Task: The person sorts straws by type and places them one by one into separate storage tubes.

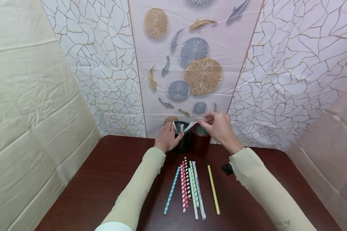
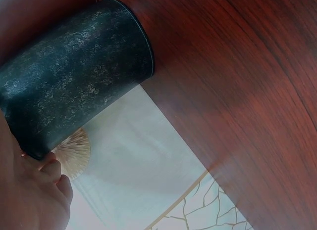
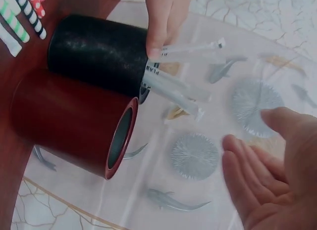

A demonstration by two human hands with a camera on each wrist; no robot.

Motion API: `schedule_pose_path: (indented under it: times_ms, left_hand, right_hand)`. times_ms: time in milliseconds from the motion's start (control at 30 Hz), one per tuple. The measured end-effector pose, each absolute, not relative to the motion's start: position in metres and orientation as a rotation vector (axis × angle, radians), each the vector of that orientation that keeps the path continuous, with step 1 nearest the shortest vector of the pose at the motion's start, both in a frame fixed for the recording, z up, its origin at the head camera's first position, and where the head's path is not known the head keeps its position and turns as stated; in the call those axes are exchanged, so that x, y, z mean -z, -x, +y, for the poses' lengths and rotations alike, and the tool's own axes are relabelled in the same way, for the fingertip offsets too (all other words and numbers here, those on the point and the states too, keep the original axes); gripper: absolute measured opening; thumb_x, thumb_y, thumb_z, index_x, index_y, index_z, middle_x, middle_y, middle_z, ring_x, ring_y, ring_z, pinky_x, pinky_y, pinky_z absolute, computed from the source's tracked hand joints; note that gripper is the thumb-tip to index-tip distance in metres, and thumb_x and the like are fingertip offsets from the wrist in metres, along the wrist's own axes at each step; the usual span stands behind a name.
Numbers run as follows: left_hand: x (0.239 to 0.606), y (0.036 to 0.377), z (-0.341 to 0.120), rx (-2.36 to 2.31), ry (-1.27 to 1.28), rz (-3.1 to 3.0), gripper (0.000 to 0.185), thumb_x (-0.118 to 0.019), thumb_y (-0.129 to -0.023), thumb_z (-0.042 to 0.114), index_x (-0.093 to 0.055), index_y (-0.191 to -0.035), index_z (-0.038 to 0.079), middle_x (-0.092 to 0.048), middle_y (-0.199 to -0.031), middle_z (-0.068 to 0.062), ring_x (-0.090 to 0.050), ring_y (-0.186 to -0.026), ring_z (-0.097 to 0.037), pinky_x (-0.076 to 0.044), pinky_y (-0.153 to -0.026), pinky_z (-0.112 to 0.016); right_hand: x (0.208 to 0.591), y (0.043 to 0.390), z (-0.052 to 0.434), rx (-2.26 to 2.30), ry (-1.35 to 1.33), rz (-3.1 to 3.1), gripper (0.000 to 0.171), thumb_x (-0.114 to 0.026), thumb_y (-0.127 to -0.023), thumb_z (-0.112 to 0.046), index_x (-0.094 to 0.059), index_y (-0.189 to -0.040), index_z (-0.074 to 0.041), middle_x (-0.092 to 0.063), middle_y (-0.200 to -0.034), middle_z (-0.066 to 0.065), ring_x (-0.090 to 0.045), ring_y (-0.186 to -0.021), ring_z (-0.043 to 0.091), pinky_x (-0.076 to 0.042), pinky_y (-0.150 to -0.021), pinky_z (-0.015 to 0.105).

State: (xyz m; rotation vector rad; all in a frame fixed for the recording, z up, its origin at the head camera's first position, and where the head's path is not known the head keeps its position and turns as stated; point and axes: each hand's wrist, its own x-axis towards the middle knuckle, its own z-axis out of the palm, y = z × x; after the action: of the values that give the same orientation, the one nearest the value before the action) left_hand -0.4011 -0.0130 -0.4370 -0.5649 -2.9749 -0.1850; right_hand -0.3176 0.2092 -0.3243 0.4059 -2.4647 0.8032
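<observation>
At the back edge of the table (image 1: 110, 179), black cup (image 1: 181, 141) and dark red cup (image 1: 200, 142) stand touching. Left hand (image 1: 167, 138) grips the black cup, thumb at its rim against the paper-wrapped straws (image 3: 173, 86) leaning out of it. Right hand (image 1: 218, 126) hovers above the red cup; head view suggests its fingertips touch a wrapper end, but the wrist view shows fingers relaxed, slightly spread, holding nothing. Risk: the loosely leaning wrapped straws could slip out, or a tug could tip the cup. Loose striped straws (image 1: 188, 187) lie nearer the person.
</observation>
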Motion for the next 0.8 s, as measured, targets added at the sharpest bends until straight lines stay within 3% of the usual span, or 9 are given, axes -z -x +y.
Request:
schedule_pose_path:
  times_ms: [267,400,500,633,700,800]
  left_hand:
    - [0.437,0.401,-0.014,0.204,0.568,-2.977,0.086,-0.023,-0.110,0.066,-0.022,-0.167,0.001,-0.015,-0.178,-0.016,-0.015,-0.167,-0.030,-0.017,-0.135,-0.040]
    - [0.438,0.402,-0.014,0.224,0.561,-2.977,0.087,-0.024,-0.110,0.066,-0.022,-0.167,0.001,-0.015,-0.178,-0.015,-0.014,-0.167,-0.030,-0.017,-0.135,-0.039]
    - [0.437,0.402,-0.014,0.226,0.552,-2.978,0.087,-0.024,-0.110,0.066,-0.022,-0.167,0.001,-0.015,-0.178,-0.015,-0.014,-0.167,-0.029,-0.017,-0.135,-0.039]
    - [0.436,0.401,-0.014,0.217,0.552,-2.975,0.086,-0.024,-0.110,0.065,-0.022,-0.167,0.001,-0.015,-0.178,-0.015,-0.015,-0.167,-0.029,-0.017,-0.135,-0.039]
    - [0.436,0.401,-0.013,0.208,0.555,-2.977,0.085,-0.024,-0.111,0.065,-0.022,-0.167,0.001,-0.016,-0.178,-0.015,-0.015,-0.167,-0.029,-0.017,-0.135,-0.039]
    - [0.435,0.399,-0.013,0.207,0.561,-2.975,0.086,-0.024,-0.111,0.065,-0.022,-0.167,0.001,-0.016,-0.178,-0.015,-0.015,-0.167,-0.029,-0.017,-0.135,-0.039]
  right_hand:
    - [0.336,0.285,0.217,-0.702,-0.414,-2.817,0.035,-0.078,-0.096,-0.029,-0.077,-0.107,0.004,-0.081,-0.098,0.016,-0.079,-0.091,0.028,-0.063,-0.082,0.046]
    - [0.353,0.273,0.218,-0.667,-0.505,-2.982,0.029,-0.080,-0.094,-0.026,-0.077,-0.097,0.003,-0.079,-0.090,0.014,-0.075,-0.077,0.021,-0.062,-0.071,0.038]
    - [0.370,0.267,0.218,-0.686,-0.558,-3.047,0.022,-0.080,-0.093,-0.022,-0.074,-0.082,-0.003,-0.073,-0.073,0.004,-0.063,-0.061,0.010,-0.053,-0.059,0.028]
    - [0.398,0.262,0.216,-0.765,-0.505,-3.110,0.040,-0.080,-0.094,-0.018,-0.058,-0.060,-0.014,-0.048,-0.052,-0.007,-0.039,-0.048,0.006,-0.033,-0.050,0.023]
    - [0.412,0.261,0.215,-0.808,-0.447,-3.137,0.047,-0.080,-0.094,-0.017,-0.051,-0.057,-0.017,-0.039,-0.049,-0.007,-0.033,-0.046,0.007,-0.028,-0.049,0.023]
    - [0.433,0.261,0.212,-0.847,-0.377,-3.142,0.048,-0.080,-0.094,-0.015,-0.052,-0.055,-0.018,-0.041,-0.049,-0.008,-0.035,-0.046,0.007,-0.029,-0.049,0.023]
